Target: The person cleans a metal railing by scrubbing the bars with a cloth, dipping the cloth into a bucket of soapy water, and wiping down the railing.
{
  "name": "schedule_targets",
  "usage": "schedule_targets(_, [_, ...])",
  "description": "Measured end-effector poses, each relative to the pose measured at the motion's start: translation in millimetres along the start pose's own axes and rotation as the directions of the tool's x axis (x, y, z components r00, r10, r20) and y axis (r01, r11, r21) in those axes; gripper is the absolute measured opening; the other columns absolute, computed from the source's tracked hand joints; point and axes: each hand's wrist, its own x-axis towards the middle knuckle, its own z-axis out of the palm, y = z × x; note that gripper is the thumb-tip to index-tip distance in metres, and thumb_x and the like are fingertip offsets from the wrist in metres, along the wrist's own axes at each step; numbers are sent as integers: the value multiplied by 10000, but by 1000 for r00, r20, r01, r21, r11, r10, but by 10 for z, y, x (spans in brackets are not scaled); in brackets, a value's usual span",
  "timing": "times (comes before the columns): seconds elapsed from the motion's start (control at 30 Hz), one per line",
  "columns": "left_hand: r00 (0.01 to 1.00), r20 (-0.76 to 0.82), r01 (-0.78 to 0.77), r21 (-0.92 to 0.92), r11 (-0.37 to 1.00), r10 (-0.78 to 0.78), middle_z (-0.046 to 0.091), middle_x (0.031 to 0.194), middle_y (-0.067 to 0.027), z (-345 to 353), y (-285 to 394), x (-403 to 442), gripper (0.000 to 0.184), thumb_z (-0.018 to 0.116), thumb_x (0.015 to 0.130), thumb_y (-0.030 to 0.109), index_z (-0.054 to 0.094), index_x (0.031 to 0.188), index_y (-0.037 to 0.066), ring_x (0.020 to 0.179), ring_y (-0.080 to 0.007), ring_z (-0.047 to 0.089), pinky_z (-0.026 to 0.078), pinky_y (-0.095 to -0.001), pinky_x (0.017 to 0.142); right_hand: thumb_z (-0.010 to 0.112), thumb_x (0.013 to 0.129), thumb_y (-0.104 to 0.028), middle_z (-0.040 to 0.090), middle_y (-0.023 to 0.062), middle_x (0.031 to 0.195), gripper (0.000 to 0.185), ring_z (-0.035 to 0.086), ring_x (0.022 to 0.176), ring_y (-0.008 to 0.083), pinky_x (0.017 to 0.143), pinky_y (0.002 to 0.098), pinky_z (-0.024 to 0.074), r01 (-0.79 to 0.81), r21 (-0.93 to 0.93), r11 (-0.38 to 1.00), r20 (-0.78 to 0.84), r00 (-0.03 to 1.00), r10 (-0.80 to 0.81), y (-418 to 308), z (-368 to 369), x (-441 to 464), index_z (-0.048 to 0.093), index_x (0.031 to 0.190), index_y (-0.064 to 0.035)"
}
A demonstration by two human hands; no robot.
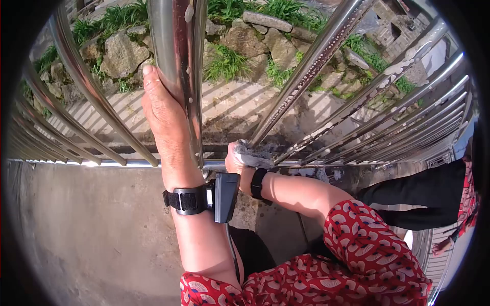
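Note:
My left hand [166,115] is wrapped round a thick metal post [186,66], its thumb pointing up along the side. Lower and to the right, my right hand [239,157] holds a grey, soapy-looking cloth [255,154] against the foot of a thin metal bar [291,94]. That bar rises from the shiny bottom rail [132,163]. White foam spots cover this bar and the one to its right [367,92]. A black strap with a dark device [226,198] sits on my left wrist. The fingers of my right hand are partly hidden by the cloth.
More railing bars [76,76] run to both sides. Behind them are a stone wall [122,55] with green plants [224,62] and a paved strip. At the right stands another person in dark trousers [418,194], a hand [442,247] showing. Concrete floor [97,224] lies below.

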Motion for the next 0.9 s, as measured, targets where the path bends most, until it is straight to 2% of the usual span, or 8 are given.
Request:
schedule_targets(0.07, [1000,2,27,39,999,-27,597,743,-124,-2,-14,-14,510,284,941,499,482,1065,45,590,-212,600,501,-315,550,643,691,-211,598,47,876,281,537,841,245,724,465,355,-125,-139,982,0,992,126,-316,-8,52,686,963,-151])
schedule_targets(0.13, [1000,28,-11,29,1000,10,604,729,-132,3,-16,1,509,268,941,488,494,1048,44,585,-219,603,505,-320,550,643,695,-144,615,55,889,246,550,842,255,743,484,364,185,244,952,-121,980,-159,41,-30,-26,686,936,-127])
schedule_targets(0.27, [999,44,9,41,999,-11,605,735,-134,-24,-37,33,491,265,941,470,499,1028,47,597,-221,610,508,-321,553,606,740,-155,622,62,922,276,558,873,284,787,532,373,446,470,762,-200,894,-400,574,-131,-244,670,1005,-116])
schedule_targets(0.37, [1000,-17,9,48,999,-9,601,730,-136,-3,-29,64,471,282,932,458,495,1020,48,579,-233,607,505,-331,516,610,758,-346,625,45,982,379,551,940,284,830,520,347,513,563,648,-193,844,-500,924,-151,-310,652,1064,-126])
schedule_targets(0.4, [999,-26,30,16,999,-30,600,715,-139,-6,-44,54,461,290,930,447,495,1018,44,569,-236,605,503,-331,508,508,824,-327,615,70,1028,318,512,1021,262,837,460,346,535,521,665,-256,841,-476,1262,-94,-560,650,1043,-144])
schedule_targets(0.57, [998,-18,57,10,998,-57,596,644,-162,21,30,72,430,267,907,371,518,912,22,558,-258,591,487,-327,527,540,825,-317,633,-21,907,256,544,861,180,826,414,315,395,416,819,-121,917,-380,2267,-50,-871,671,994,-176])
schedule_targets(0.67, [999,37,40,-17,999,-40,593,644,-172,102,140,-2,409,283,902,353,513,910,14,563,-263,587,483,-327,531,700,691,-420,581,32,1128,542,503,1076,229,925,500,300,271,366,890,-23,959,-283,2901,-81,-1209,595,1152,-154])
schedule_targets(0.9, [999,27,23,31,999,-23,583,640,-191,143,153,0,387,298,895,326,518,874,8,550,-281,578,480,-333,523,551,762,-274,600,105,1026,356,520,994,272,964,488,300,-3,293,956,-220,973,71,2858,207,-1349,644,1027,-56])
